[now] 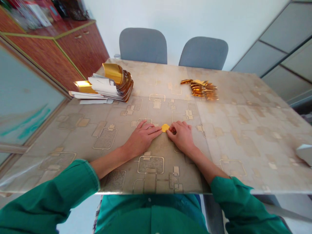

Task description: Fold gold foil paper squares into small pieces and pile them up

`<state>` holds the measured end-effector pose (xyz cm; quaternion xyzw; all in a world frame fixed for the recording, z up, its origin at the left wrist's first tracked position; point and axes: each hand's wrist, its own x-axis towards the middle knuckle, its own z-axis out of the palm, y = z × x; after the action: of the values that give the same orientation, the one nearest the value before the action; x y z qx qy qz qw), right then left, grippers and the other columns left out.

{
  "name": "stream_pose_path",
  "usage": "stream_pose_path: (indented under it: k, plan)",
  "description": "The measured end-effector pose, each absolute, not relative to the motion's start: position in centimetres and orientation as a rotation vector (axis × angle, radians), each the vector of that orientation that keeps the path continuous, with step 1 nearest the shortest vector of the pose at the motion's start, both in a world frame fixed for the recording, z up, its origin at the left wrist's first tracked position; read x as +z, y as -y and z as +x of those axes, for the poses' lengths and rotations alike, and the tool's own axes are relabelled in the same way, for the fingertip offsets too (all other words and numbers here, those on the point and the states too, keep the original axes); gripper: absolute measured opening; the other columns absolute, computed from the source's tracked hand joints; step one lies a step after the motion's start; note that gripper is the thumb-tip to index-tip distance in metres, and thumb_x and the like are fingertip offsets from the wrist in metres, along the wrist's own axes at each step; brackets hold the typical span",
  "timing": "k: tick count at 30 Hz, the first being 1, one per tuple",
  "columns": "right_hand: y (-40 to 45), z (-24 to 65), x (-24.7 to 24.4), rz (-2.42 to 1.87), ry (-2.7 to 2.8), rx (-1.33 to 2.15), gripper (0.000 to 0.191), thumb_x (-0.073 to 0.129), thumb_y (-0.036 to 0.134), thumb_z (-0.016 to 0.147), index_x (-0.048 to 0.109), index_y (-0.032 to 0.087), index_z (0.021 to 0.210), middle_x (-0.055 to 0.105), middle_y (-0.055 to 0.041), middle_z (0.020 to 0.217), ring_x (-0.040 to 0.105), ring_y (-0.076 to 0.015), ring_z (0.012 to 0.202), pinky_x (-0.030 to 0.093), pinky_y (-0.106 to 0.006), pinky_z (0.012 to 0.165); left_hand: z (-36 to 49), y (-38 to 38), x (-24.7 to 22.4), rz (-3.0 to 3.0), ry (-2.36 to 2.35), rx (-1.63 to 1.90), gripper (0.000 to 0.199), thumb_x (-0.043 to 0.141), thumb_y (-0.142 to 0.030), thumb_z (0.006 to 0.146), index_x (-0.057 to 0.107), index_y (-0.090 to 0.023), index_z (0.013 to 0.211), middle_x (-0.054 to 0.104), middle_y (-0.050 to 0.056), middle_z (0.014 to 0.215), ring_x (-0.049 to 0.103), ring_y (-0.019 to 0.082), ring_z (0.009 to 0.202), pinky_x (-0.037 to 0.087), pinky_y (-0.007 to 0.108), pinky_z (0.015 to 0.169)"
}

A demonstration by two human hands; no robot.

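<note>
A small yellow-gold folded paper piece (165, 128) lies on the patterned tabletop between my two hands. My left hand (142, 137) rests on the table, with thumb and index finger together at the paper's left edge and the other fingers stretched out. My right hand (181, 135) is closed, its thumb and curled index finger pinching at the right edge of the paper. The fingertips partly cover both ends of the piece, so its full shape is hidden.
At the back left stands a stack of gold-and-white paper sheets (114, 85), some curled upright. A pile of folded shiny gold pieces (202, 89) lies at the back right. Two grey chairs (143, 45) face the far edge. A white object (304, 154) sits at the right edge.
</note>
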<state>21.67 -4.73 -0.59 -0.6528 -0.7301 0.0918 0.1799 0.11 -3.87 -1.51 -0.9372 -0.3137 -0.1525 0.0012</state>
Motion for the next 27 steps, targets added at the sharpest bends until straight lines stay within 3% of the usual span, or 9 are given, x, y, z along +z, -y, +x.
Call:
stream_pose_path:
  k: [7,12,15,18,27]
  plan:
    - [4.4,22.3,0.3,-1.834,2.064,0.471,0.013,0.062,0.025,0.087,0.063,0.02,0.074,0.066,-0.0015,0.084,0.052,-0.0204,0.086,0.025,-0.032,0.073,-1.1,4.2,-1.3,-2.867,1.03,-0.521,0.034,0.046,-0.016,0.099,0.065,-0.025,0.125,0.066,0.001,0.13,0.055,0.025,0.116,0.024,0.054,0.115]
    - [4.4,22.8,0.0,-1.813,2.086,0.414,0.016,0.061,0.023,0.087,0.06,0.02,0.072,0.064,-0.0019,0.081,0.051,-0.02,0.083,0.026,-0.032,0.072,-0.9,4.2,-1.3,-2.881,0.999,-0.54,0.033,0.047,-0.014,0.098,0.066,-0.021,0.124,0.066,0.003,0.131,0.055,0.025,0.116,0.026,0.052,0.115]
    - [4.4,22.8,-0.4,-1.644,2.166,0.271,0.009,0.059,0.022,0.091,0.067,0.021,0.088,0.065,-0.0031,0.087,0.051,-0.0208,0.089,0.027,-0.033,0.076,-0.6,4.1,-1.4,-2.865,0.932,-0.554,0.032,0.048,-0.013,0.097,0.066,-0.019,0.124,0.066,0.004,0.13,0.055,0.025,0.116,0.026,0.051,0.115]
    - [4.5,22.5,-0.7,-1.438,2.344,0.183,0.023,0.053,0.02,0.096,0.069,0.027,0.111,0.065,-0.0042,0.095,0.05,-0.0213,0.093,0.028,-0.035,0.081,-0.5,4.0,-1.4,-2.85,0.897,-0.571,0.032,0.05,-0.012,0.096,0.066,-0.019,0.123,0.068,0.004,0.127,0.055,0.024,0.116,0.025,0.05,0.117]
    - [4.3,23.0,-0.9,-1.511,2.425,0.025,0.031,0.051,0.022,0.097,0.069,0.032,0.12,0.064,-0.0063,0.098,0.049,-0.0228,0.095,0.028,-0.038,0.085,-0.8,3.4,-1.3,-2.888,0.857,-0.556,0.03,0.047,-0.014,0.099,0.068,-0.02,0.121,0.071,0.003,0.12,0.058,0.022,0.114,0.022,0.051,0.118]
